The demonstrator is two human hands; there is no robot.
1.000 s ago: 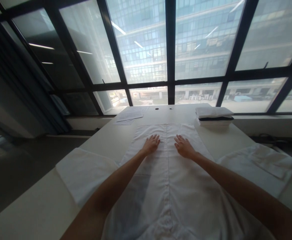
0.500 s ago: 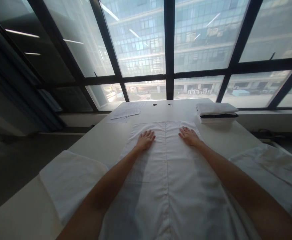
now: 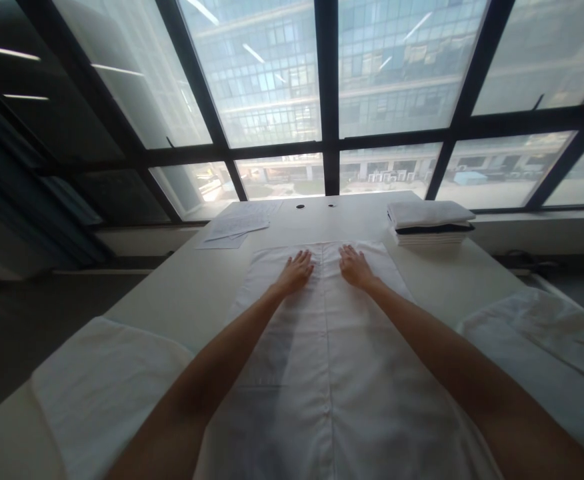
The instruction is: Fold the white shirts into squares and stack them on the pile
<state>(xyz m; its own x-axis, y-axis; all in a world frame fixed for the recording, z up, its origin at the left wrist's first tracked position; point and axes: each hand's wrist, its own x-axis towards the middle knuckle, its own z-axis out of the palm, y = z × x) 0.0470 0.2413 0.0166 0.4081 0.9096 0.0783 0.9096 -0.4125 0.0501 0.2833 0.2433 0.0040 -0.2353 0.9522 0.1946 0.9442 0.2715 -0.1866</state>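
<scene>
A white buttoned garment, perhaps a shirt or lab coat (image 3: pixel 302 360), lies spread flat along the table, its front seam running lengthwise down the middle. My left hand (image 3: pixel 296 271) rests palm down on the cloth near its far edge, just left of the seam, fingers stretched out. Mirroring it on the right of the seam, my right hand (image 3: pixel 356 267) also lies flat with fingers extended. Neither hand grips the fabric. White cloth parts, seemingly sleeves, spread to the left (image 3: pixel 107 387) and right (image 3: pixel 537 353); how they join the body is hidden under my forearms.
The white table (image 3: pixel 172 300) runs toward large dark-framed windows (image 3: pixel 329 100). Printed papers (image 3: pixel 237 227) lie at its far left. A stack of folded white cloth with a dark layer (image 3: pixel 429 220) sits at the far right. Blue curtains (image 3: pixel 27 187) hang at the left.
My right hand has slid inward toward the seam, and my left hand has come slightly closer to it too. The view has shifted a little to the right.
</scene>
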